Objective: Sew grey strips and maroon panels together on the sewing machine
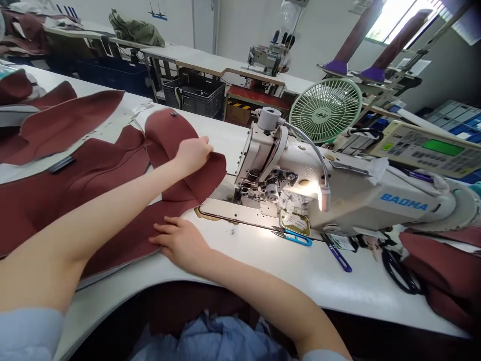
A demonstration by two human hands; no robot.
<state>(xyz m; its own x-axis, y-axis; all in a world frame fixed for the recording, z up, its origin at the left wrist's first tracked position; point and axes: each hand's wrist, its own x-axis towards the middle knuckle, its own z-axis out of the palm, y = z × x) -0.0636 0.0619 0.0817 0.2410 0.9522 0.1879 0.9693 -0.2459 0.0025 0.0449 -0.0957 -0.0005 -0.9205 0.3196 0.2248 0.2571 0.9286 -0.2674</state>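
Note:
A maroon fabric piece (108, 165) lies across the left of the white sewing table, part of it folded up. My left hand (193, 156) is closed on the raised fold, left of the sewing machine's needle area. Its fingertips are partly hidden behind the cloth. Nearer to me, my right hand (182, 244) rests with fingers spread on the lower edge of the same fabric. The sewing machine (361, 195), marked BAOMA, stands to the right with its small lamp lit. The cloth's folded end is close to its needle area but appears apart from the needle.
Blue thread snips (295, 237), purple snips (338, 254) and a small tin (295, 222) lie before the machine. Black-handled scissors (400, 273) and more maroon fabric (443, 276) are at right. Behind stand a green fan (326, 110) and a control panel (428, 148).

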